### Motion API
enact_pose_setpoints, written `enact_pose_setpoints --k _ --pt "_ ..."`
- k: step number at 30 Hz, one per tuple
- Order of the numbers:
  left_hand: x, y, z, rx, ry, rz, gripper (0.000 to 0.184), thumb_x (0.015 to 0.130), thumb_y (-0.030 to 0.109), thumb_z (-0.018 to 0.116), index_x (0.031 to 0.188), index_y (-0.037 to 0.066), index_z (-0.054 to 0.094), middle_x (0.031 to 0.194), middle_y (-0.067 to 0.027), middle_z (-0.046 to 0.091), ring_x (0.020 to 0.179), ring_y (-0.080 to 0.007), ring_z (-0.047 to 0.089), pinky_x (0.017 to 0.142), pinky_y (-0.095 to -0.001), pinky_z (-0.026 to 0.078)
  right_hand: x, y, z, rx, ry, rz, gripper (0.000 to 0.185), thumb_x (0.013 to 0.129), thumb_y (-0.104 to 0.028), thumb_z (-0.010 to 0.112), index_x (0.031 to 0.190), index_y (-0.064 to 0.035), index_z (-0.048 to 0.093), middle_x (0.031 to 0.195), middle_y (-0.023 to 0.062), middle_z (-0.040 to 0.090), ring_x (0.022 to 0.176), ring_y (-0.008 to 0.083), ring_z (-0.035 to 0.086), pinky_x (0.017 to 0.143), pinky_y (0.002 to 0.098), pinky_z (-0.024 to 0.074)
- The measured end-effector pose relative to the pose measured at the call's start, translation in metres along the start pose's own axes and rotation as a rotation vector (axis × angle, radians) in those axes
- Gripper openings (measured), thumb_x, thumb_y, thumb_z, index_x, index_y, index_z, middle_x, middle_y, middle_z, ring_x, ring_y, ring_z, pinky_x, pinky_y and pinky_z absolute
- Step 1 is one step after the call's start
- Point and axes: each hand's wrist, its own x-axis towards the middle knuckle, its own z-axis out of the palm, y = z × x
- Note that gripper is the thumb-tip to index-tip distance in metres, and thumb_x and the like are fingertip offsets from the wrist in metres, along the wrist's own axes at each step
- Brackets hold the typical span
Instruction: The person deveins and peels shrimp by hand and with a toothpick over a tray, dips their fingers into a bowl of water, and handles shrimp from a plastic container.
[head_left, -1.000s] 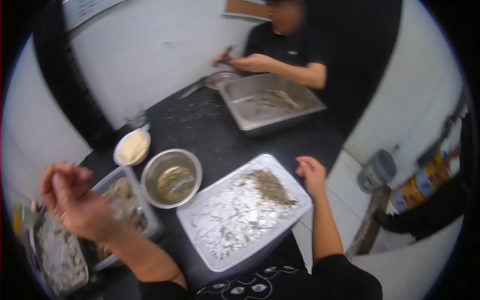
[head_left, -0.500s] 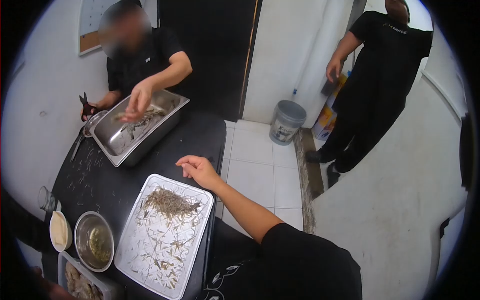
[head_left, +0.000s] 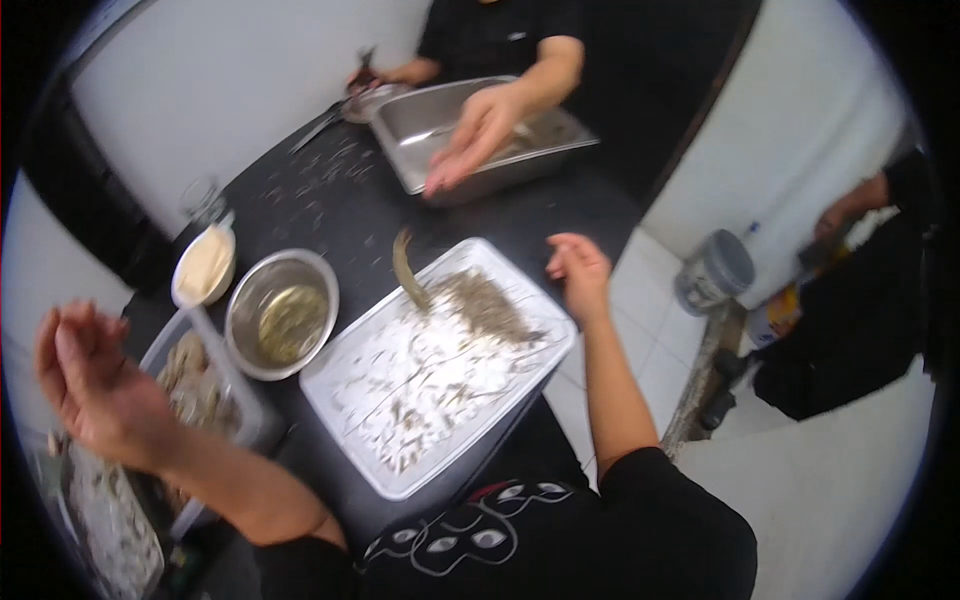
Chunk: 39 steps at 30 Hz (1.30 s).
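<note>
My left hand (head_left: 100, 385) is raised over the plastic containers at the left, its fingers curled and nothing visible in it; motion blurs it. Beyond the right corner of the white tray (head_left: 395, 480), my right hand (head_left: 582, 270) hovers with bent fingers pressed together; anything between them is too small to make out. A pile of thin brown scraps (head_left: 485, 305) lies in the tray, with loose bits spread around. One shrimp-like piece (head_left: 407, 270) is at the tray's far edge, below a co-worker's outstretched hand (head_left: 480, 135).
Left of the tray are a steel bowl (head_left: 240, 320) with liquid, a white bowl (head_left: 205, 265), a glass (head_left: 205, 200) and a bin of shrimp (head_left: 255, 420). The co-worker has a steel pan (head_left: 405, 165) and scissors (head_left: 366, 68). Another person (head_left: 850, 330) stands right by a bucket (head_left: 715, 270).
The view has swung back left, bringing my left hand into sight. The co-worker's hand has moved from the pan toward the white tray, and a shrimp-like piece now shows at its edge.
</note>
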Motion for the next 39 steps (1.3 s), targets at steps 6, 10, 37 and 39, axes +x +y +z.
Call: enact_pose_setpoints --k 6,10,37,39 --pt "-0.006 0.012 0.038 0.163 -0.169 -0.117 0.014 0.09 0.007 0.053 0.096 -0.002 0.061 0.091 -0.0113 0.065 0.067 -0.0091 0.055 0.062 -0.0211 0.046 0.002 -0.001 -0.001 -0.046 -0.007 0.014 0.017 0.09 -0.007 0.052 0.1 0.0009 0.062 0.069 0.0013 0.057 0.062 0.0057 0.049 0.059 0.0179 0.0394" --pt "-0.02 0.023 0.066 0.258 -0.487 -0.335 0.009 0.084 0.0 0.056 0.087 0.0 0.064 0.083 -0.0056 0.063 0.065 -0.0084 0.052 0.058 -0.0207 0.04 0.003 0.003 -0.004 -0.015 -0.027 -0.014 0.017 0.09 -0.008 0.052 0.101 0.0008 0.062 0.07 0.0011 0.057 0.062 0.0054 0.048 0.058 0.0182 0.0392" --pt "-0.138 -0.037 0.075 0.552 -1.042 -0.733 0.03 0.084 0.002 0.053 0.113 -0.002 0.051 0.091 -0.0122 0.062 0.082 -0.0208 0.061 0.078 -0.032 0.048 0.001 -0.002 -0.002 -0.059 -0.05 0.023 0.018 0.091 -0.007 0.05 0.102 0.0028 0.059 0.07 0.0015 0.054 0.064 0.0067 0.046 0.059 0.0188 0.0375" --pt "-0.135 -0.038 0.075 0.351 -0.915 -0.884 0.027 0.087 0.002 0.051 0.113 -0.002 0.051 0.088 -0.0079 0.061 0.079 -0.0142 0.06 0.075 -0.0278 0.048 0.001 -0.002 -0.002 -0.067 -0.046 0.019 0.018 0.091 -0.007 0.05 0.102 0.0024 0.06 0.07 0.0012 0.054 0.064 0.0064 0.047 0.059 0.0189 0.0377"
